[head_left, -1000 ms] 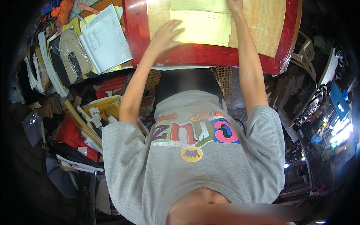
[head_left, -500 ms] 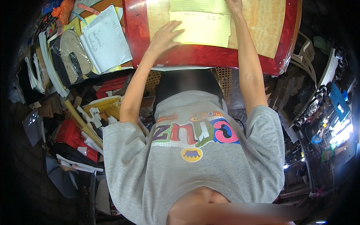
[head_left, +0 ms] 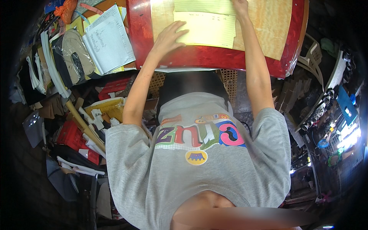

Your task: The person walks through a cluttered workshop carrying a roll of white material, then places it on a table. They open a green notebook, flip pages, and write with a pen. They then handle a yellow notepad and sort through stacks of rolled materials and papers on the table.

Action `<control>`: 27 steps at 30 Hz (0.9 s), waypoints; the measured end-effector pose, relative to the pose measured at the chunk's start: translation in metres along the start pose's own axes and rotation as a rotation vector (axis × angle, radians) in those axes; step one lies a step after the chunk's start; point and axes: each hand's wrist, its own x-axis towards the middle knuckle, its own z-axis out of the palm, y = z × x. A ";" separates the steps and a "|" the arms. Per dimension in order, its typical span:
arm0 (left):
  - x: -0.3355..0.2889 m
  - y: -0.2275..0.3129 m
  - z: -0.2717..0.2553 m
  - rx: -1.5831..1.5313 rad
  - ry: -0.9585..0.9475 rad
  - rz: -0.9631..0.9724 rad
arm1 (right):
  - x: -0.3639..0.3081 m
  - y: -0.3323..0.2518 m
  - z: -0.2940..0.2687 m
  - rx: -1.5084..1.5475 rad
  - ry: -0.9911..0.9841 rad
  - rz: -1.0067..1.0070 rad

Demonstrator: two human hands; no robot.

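A yellow lined paper pad [head_left: 209, 30] lies on the red-edged table [head_left: 201, 57], with a few short lines of writing near the top of its lower page. Another yellow page [head_left: 203, 5] stretches above it, cut off by the upper edge of the view. My left hand [head_left: 168, 38] rests at the pad's left side, fingers spread, the fingertips on the paper. At the pad's upper right corner, my right hand [head_left: 240, 7] has its fingers curled in. The top of the view cuts off part of it, and what it may hold cannot be made out.
An open white notebook [head_left: 109, 44] with handwriting lies left of the table, beside a plastic-wrapped beige piece [head_left: 78, 55]. An orange plastic bag [head_left: 66, 10] is at the far left. Below are a yellow bin [head_left: 109, 108] and red boxes [head_left: 69, 136]. A beige plastic chair [head_left: 313, 55] stands right.
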 end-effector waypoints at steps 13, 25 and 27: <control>0.003 0.012 -0.013 -0.052 -0.059 -0.135 | -0.188 -0.074 -0.059 -0.709 -0.337 -0.616; 0.002 0.019 -0.018 0.002 -0.081 -0.113 | -0.198 -0.045 -0.051 -0.696 -0.276 -0.646; 0.003 0.020 -0.018 -0.010 -0.090 -0.126 | -0.198 -0.044 -0.051 -0.705 -0.280 -0.626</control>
